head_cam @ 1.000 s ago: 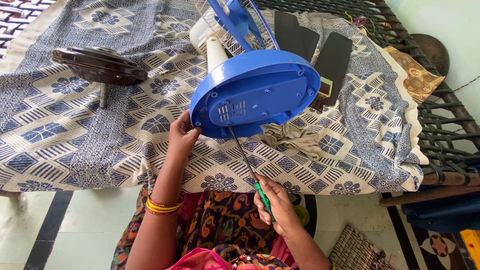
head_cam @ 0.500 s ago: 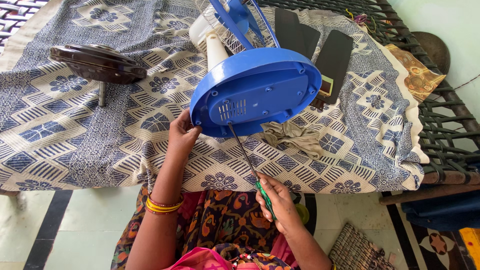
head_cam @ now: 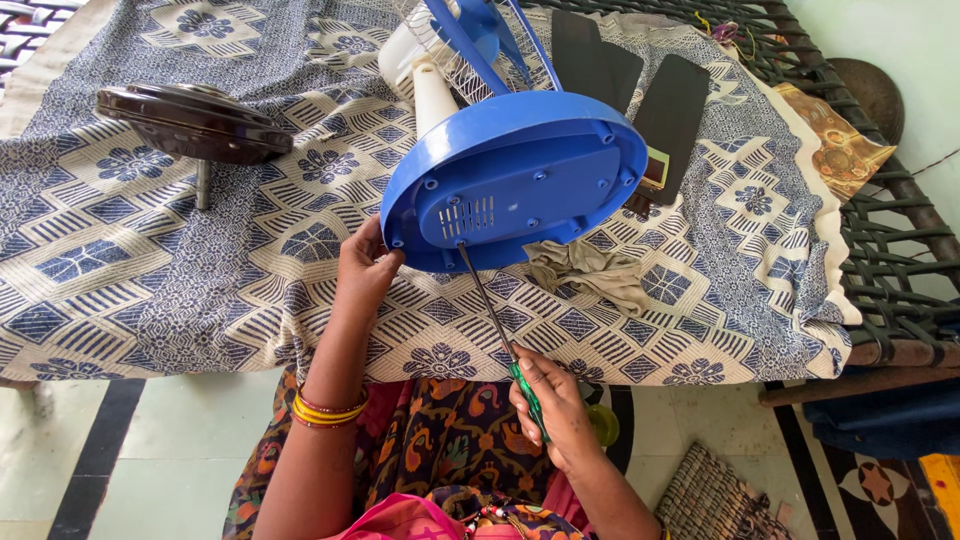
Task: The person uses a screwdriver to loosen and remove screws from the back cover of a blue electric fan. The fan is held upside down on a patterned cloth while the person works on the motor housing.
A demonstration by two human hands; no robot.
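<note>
From the head camera, a blue table fan [head_cam: 510, 160] lies tipped on its side on a bed covered with a blue-and-white patterned cloth [head_cam: 150, 270], so that the round underside of its blue base [head_cam: 515, 185] faces the person. This base is the landmark for everything else.

The left hand [head_cam: 365, 270] is at the base's lower left edge, fingers curled up against the rim and touching it, loosely closed around that edge rather than spread flat. Yellow and red bangles [head_cam: 325, 410] sit on the left wrist, well below the base.

The right hand [head_cam: 555, 415] is below the base, just off the near edge of the bed, over the person's lap. It is closed in a firm fist around the green handle of a screwdriver [head_cam: 500, 335]. The thin metal shaft runs up and to the left from the hand, and its tip meets the underside of the base near the lower rim, just below a small patch of vent slots.

Just right of and below the base lies a crumpled beige rag [head_cam: 590, 275]. Above and right of the base lie dark flat fan blades [head_cam: 670, 125]. Well to the left of the base rests a dark brown ceiling-fan motor [head_cam: 195, 125] with a short rod.
</note>
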